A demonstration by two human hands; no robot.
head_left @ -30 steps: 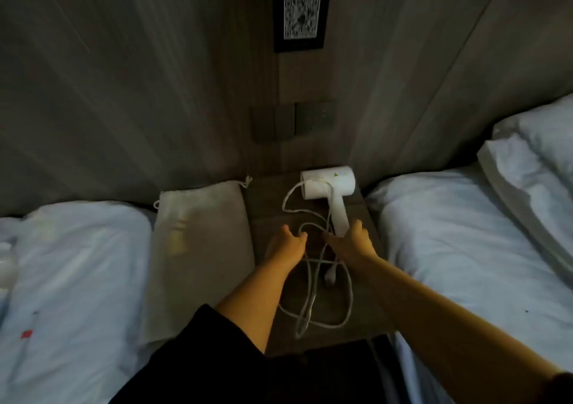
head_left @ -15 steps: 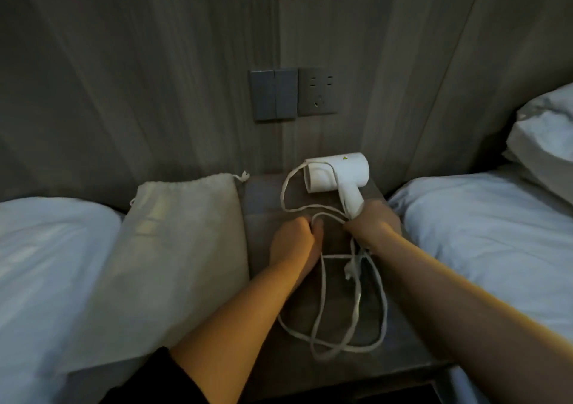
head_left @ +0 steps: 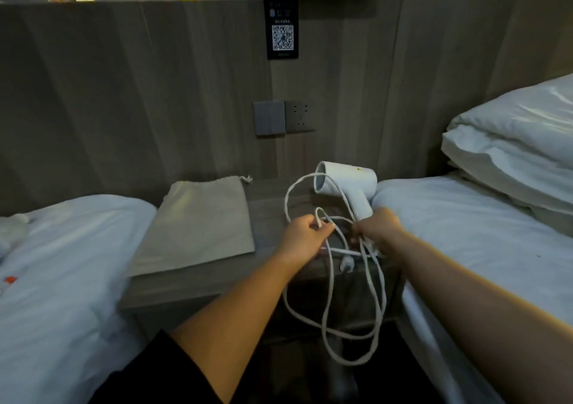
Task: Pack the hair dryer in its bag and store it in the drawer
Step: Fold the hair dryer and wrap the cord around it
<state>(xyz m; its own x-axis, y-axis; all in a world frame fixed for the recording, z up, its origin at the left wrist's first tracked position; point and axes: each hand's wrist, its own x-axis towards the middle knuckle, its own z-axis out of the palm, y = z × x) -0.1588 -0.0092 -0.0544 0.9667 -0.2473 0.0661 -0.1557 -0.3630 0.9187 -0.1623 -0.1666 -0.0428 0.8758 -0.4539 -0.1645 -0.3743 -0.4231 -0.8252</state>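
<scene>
light: dim, warm glow far left above headboard [head_left: 155,93] | shadows: deep near centre | glare: mild sheen on right pillow [head_left: 511,130] | focus: soft, grainy | edges: wide-angle bending

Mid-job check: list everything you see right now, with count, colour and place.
dryer: one, white, nightstand's right side
cord: one, white, looped off nightstand's front
bag: one, beige, flat on nightstand's left
nightstand: one, grey-brown, between beds
left bed: one, white, left
right bed: one, white, right
pillows: two at least, white, right bed
switch: one, grey, wall
socket: one, grey, right of switch
QR sign: one, black, wall above switch
left hand: one, pinching cord
right hand: one, gripping dryer's handle
</scene>
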